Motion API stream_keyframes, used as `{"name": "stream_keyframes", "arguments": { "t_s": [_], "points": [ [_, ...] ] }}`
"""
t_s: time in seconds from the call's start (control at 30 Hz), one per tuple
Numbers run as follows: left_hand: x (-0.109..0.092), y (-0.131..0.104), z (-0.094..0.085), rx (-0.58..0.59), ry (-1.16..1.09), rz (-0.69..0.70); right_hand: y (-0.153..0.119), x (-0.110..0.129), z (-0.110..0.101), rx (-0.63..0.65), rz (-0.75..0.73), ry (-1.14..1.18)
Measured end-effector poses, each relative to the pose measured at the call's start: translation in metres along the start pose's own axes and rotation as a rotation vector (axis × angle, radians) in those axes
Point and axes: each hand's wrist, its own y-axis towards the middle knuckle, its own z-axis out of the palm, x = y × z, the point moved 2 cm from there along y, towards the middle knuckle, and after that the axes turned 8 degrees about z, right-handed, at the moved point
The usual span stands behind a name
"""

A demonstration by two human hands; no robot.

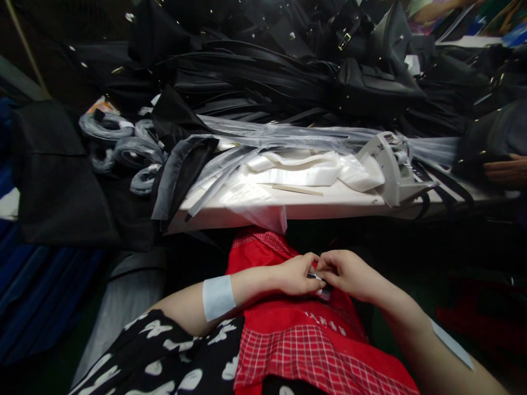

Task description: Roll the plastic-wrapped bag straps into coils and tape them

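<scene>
Over the lap, my left hand [300, 275] and my right hand [345, 274] meet at the fingertips. Between them is a small dark object [325, 286] with a light part; its kind is too small to make out. The fingers of my left hand are closed round it, and the right thumb and fingers pinch at its upper end. Beneath both hands lies a red apron [280, 312] with a checked panel.
Ahead runs a white table [230, 215] with white plastic sheets [300, 170], a thin strip [297, 190] and a grey plastic device [389, 170]. Coiled grey strips [138, 152] lie left. Black bags [374, 82] pile up behind. Another person's hand [508, 169] is at the right edge.
</scene>
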Motion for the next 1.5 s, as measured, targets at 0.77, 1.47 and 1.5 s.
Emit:
{"name": "stream_keyframes", "arguments": {
  "t_s": [0.77, 1.47, 1.5],
  "points": [
    [-0.010, 0.022, -0.083, -0.332, -0.838, 0.040, -0.015, 0.023, -0.057, -0.834, -0.401, -0.252],
    [0.013, 0.032, -0.073, -0.381, -0.792, 0.040, -0.003, -0.127, -0.225, -1.021, 0.168, 0.462],
    [0.012, 0.035, -0.071, -0.376, -0.791, 0.040, -0.010, -0.128, -0.222, -1.069, 0.143, 0.454]
  ]
}}
